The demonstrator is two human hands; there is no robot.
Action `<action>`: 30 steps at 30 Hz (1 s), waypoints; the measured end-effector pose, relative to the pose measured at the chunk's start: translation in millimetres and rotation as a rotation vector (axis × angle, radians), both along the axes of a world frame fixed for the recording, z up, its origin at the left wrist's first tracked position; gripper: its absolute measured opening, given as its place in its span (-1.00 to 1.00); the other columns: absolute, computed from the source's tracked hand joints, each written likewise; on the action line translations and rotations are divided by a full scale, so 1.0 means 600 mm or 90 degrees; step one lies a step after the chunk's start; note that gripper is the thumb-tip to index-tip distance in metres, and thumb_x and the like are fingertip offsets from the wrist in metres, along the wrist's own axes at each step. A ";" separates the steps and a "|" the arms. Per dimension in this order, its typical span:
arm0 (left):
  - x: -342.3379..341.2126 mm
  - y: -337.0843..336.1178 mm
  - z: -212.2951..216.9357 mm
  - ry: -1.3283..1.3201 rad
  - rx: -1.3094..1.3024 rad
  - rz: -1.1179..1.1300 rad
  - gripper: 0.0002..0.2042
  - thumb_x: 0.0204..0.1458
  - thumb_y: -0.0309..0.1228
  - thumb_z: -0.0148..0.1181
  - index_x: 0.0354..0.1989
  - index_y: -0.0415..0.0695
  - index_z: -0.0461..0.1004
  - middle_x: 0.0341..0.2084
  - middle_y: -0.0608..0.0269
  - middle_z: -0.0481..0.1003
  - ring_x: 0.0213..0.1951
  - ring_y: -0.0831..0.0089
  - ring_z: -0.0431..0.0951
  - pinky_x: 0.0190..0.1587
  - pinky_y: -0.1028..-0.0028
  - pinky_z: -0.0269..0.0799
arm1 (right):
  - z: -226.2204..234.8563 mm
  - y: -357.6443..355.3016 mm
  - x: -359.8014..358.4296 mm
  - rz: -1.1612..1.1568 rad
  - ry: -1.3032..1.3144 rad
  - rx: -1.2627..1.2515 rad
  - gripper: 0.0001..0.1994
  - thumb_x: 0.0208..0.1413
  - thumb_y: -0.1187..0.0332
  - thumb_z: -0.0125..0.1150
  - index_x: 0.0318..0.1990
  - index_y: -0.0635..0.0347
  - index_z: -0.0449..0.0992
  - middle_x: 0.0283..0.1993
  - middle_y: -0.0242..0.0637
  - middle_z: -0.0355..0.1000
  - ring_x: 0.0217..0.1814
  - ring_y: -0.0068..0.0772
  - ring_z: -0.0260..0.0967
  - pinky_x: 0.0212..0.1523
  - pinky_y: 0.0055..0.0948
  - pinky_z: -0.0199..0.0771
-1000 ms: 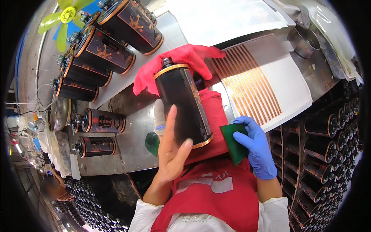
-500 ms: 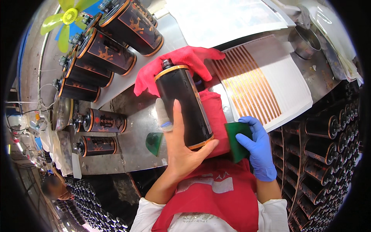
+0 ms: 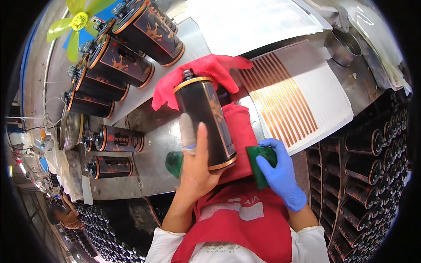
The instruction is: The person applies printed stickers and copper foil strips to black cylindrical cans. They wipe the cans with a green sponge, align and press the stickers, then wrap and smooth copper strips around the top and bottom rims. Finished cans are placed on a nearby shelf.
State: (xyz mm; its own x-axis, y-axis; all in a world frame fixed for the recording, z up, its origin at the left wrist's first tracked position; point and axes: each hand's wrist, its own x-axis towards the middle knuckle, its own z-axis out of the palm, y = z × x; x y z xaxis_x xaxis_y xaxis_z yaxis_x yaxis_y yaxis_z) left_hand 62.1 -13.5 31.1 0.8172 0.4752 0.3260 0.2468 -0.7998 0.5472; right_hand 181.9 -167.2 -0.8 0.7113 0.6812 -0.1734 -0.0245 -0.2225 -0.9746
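1. Since the earlier frames, the bottle (image 3: 199,127) has turned, showing more label on its three-o'clock side; the left hand (image 3: 195,168) has tucked its thumb at the base, and the right hand (image 3: 280,177) has come nearer.
2. The bottle slants over the table (image 3: 153,179), neck near twelve o'clock, base near five.
3. Left hand: fingers part-open around the bottle's lower side, having hold of it, one finger in a beige wrap; the thumb's end is hidden.
4. Right hand, blue-gloved, at four o'clock from the bottle: fingers closed on one green pad (image 3: 258,168), apart from the bottle.
5. Counts: a second green piece (image 3: 174,164) at seven o'clock; two red cloths, one draped (image 3: 169,90) behind the neck, one folded (image 3: 239,131) at three; one fan (image 3: 80,20) at ten; one pot (image 3: 344,46) at two. The bottles at nine to eleven overlap too much to count.
6. The table's near edge runs below the left hand; bare metal separates that hand from two lying bottles (image 3: 120,138). The striped sheet (image 3: 280,96) bounds two o'clock.
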 end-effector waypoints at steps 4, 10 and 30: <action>-0.017 0.008 -0.024 -0.012 -0.124 -0.042 0.05 -0.32 -0.60 0.39 0.32 -0.28 -0.29 0.06 -0.16 0.27 0.04 0.00 0.36 0.08 0.29 0.23 | 0.038 0.002 -0.016 -0.004 -0.092 0.059 -0.69 0.03 0.48 0.13 -0.04 0.16 0.33 -0.25 -0.21 0.45 -0.28 -0.45 0.47 -0.25 -0.49 0.45; -0.051 0.019 -0.065 -0.068 -0.197 -0.041 -0.14 -0.07 -0.49 0.15 0.31 -0.32 -0.34 0.05 -0.13 0.30 0.02 0.09 0.42 0.05 0.32 0.29 | 0.044 0.027 -0.031 0.103 -0.018 0.076 -0.69 0.01 0.44 0.17 -0.05 0.16 0.33 -0.21 -0.14 0.43 -0.22 -0.23 0.48 -0.20 -0.42 0.45; -0.046 0.028 -0.065 -0.020 -0.408 -0.045 0.03 -0.12 -0.48 0.30 0.28 -0.35 -0.51 0.16 -0.11 0.16 0.20 0.18 0.19 0.20 0.28 0.08 | -0.012 0.017 -0.014 0.035 -0.072 -0.010 -0.72 0.03 0.46 0.16 -0.06 0.22 0.37 -0.23 -0.23 0.45 -0.20 -0.48 0.43 -0.18 -0.53 0.41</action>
